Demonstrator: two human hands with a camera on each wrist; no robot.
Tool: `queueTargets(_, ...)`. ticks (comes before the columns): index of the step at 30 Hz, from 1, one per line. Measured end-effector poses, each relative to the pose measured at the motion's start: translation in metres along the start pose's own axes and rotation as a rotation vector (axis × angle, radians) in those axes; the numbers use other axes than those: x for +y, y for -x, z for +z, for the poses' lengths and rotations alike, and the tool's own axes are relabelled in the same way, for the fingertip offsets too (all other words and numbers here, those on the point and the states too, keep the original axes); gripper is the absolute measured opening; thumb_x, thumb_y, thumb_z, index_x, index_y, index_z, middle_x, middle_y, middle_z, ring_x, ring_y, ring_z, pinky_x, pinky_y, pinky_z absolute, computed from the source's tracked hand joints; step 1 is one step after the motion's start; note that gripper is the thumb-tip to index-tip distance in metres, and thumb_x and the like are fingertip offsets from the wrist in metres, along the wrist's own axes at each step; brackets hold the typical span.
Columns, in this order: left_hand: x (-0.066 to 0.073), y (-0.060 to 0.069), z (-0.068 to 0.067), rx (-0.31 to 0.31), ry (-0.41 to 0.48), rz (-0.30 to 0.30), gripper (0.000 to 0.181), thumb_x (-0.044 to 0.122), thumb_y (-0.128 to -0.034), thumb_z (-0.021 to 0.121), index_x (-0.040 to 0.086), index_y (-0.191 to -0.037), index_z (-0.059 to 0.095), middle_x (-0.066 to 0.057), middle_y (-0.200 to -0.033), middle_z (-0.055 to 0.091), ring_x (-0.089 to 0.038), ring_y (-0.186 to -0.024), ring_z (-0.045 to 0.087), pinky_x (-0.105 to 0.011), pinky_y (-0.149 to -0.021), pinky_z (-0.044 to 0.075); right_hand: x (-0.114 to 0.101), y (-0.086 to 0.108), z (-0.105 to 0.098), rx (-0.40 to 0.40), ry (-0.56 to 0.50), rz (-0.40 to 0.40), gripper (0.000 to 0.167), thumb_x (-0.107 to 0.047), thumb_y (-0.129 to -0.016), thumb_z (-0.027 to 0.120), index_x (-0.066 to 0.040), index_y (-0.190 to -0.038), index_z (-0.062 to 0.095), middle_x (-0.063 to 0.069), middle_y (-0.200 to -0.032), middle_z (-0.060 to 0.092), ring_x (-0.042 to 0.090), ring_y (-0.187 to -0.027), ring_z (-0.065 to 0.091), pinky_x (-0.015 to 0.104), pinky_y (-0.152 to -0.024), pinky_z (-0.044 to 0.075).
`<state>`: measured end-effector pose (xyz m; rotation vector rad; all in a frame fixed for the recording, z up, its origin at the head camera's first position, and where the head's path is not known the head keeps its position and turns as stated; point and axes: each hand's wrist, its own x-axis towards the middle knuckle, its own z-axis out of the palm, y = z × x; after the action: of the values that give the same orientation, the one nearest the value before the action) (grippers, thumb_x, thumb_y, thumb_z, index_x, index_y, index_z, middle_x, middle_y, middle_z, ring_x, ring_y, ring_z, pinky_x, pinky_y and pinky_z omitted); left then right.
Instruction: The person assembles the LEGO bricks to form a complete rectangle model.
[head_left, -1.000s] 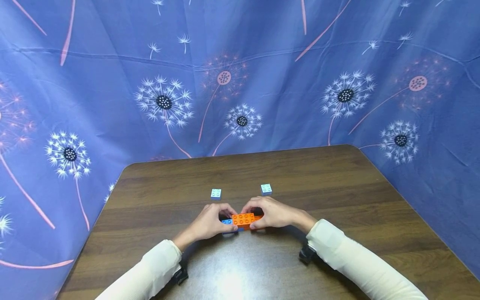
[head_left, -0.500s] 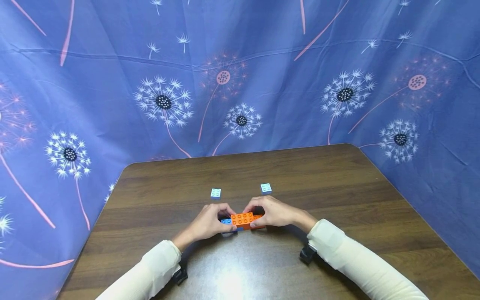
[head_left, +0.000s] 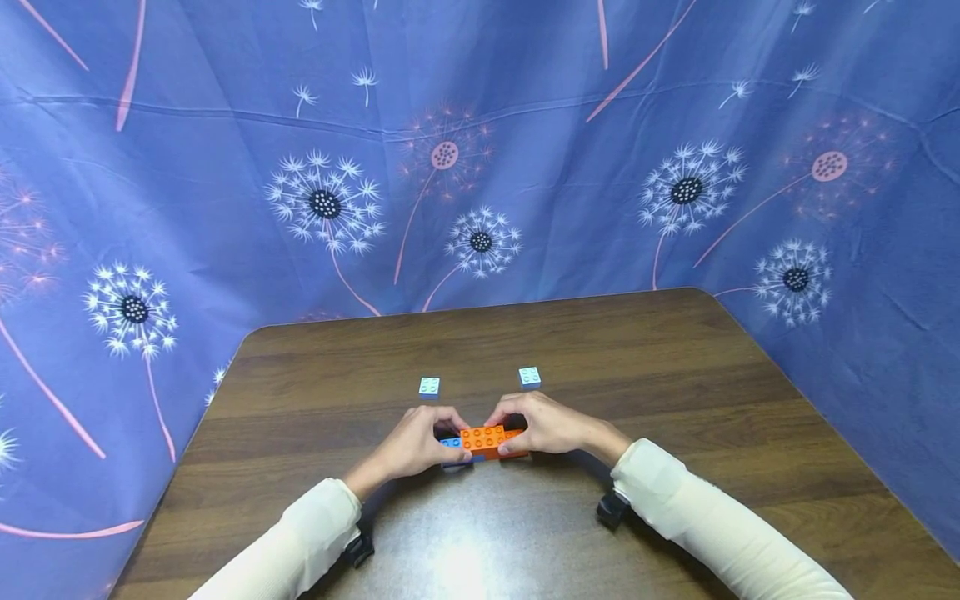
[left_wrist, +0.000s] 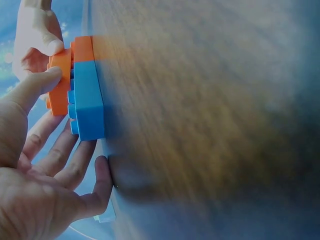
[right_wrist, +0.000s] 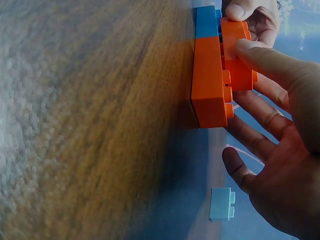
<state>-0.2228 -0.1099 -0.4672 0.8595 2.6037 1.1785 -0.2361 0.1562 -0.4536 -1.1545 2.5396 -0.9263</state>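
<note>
An upper orange toy brick [head_left: 482,438] lies across a blue brick [left_wrist: 90,102] and a lower orange brick [right_wrist: 209,82], which stand end to end on the table. In the wrist views some studs show between the layers, so I cannot tell whether the upper brick is fully seated. My left hand [head_left: 414,443] pinches the upper brick's left end between thumb and fingers, above the blue brick. The right hand [head_left: 553,425] pinches its other end, over the lower orange brick. Fingers hide part of the far sides.
Two small pale blue bricks, one at left [head_left: 429,387] and one at right [head_left: 529,377], sit on the table beyond the hands. The brown wooden table [head_left: 637,350] ends at a blue dandelion-print curtain [head_left: 555,167] behind.
Both hands keep their pinch on the upper orange brick with hardly any movement. The head view has shifted very slightly.
</note>
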Motion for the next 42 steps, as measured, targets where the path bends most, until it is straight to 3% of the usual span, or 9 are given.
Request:
queueTargets(24, 0.000, 0.005, -0.008, 0.011, -0.036, 0.001, 0.024, 0.026, -0.0763, 0.089, 0.019, -0.095, 0.076, 0.005, -0.091, 0.079, -0.012, -0.086, 0.072, -0.029, -0.081, 0.054, 0.000, -0.008, 0.007, 0.004, -0.029, -0.014, 0.032, -0.026, -0.086, 0.084, -0.020, -0.116, 0.075, -0.007, -0.110, 0.071, 0.006, -0.098, 0.065, 0.030, -0.091, 0.055)
queueTargets(32, -0.002, 0.001, 0.000, -0.027, -0.035, -0.005, 0.024, 0.029, -0.0770, 0.089, 0.021, -0.095, 0.075, 0.009, -0.090, 0.078, -0.008, -0.087, 0.071, -0.028, -0.080, 0.053, 0.006, 0.002, 0.009, 0.003, -0.083, 0.011, 0.033, -0.028, -0.086, 0.084, -0.023, -0.118, 0.074, -0.008, -0.109, 0.071, 0.007, -0.095, 0.064, 0.028, -0.087, 0.054)
queueTargets(38, 0.000, -0.001, 0.001, -0.014, -0.035, -0.012, 0.024, 0.028, -0.0764, 0.090, 0.020, -0.095, 0.076, 0.008, -0.090, 0.078, -0.010, -0.086, 0.072, -0.029, -0.081, 0.054, 0.008, 0.001, -0.008, -0.019, -0.122, 0.010, 0.044, -0.028, -0.087, 0.083, -0.014, -0.127, 0.070, 0.002, -0.116, 0.073, 0.020, -0.108, 0.068, 0.042, -0.095, 0.055)
queueTargets(42, 0.001, -0.002, 0.001, -0.013, -0.032, -0.011, 0.025, 0.028, -0.0768, 0.089, 0.020, -0.096, 0.076, 0.006, -0.091, 0.078, -0.011, -0.087, 0.072, -0.029, -0.082, 0.054, 0.018, -0.002, -0.029, 0.048, -0.157, 0.050, 0.049, -0.025, -0.087, 0.082, -0.009, -0.131, 0.068, 0.012, -0.120, 0.073, 0.029, -0.115, 0.067, 0.053, -0.100, 0.051)
